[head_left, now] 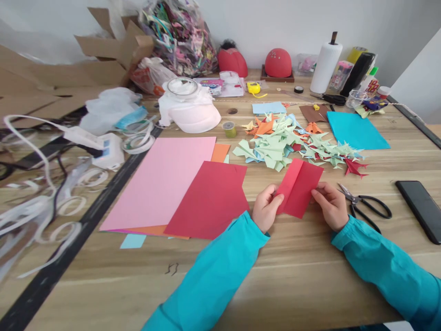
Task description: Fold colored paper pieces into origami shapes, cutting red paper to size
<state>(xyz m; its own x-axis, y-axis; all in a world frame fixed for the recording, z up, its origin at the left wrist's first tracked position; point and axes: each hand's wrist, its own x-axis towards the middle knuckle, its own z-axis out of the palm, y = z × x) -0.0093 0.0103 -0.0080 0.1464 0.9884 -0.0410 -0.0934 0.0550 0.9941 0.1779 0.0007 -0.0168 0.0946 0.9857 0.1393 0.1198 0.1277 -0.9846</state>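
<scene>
A small red paper (299, 186) with both side flaps folded toward its middle is held just above the wooden table (296, 276). My left hand (266, 208) pinches its lower left edge. My right hand (331, 205) grips its right edge, fingers curled on the sheet. Both arms wear teal sleeves. A larger red sheet (210, 200) lies flat to the left, on top of a pink sheet (161, 181) and an orange one (220, 151).
A pile of folded paper shapes (285, 142) in green, orange and red lies beyond my hands. Black scissors (367, 204) and a phone (422, 209) rest at the right. A blue sheet (356, 131), paper towel roll (325, 66), tape rolls (138, 140) and cardboard (103, 55) crowd the far and left sides.
</scene>
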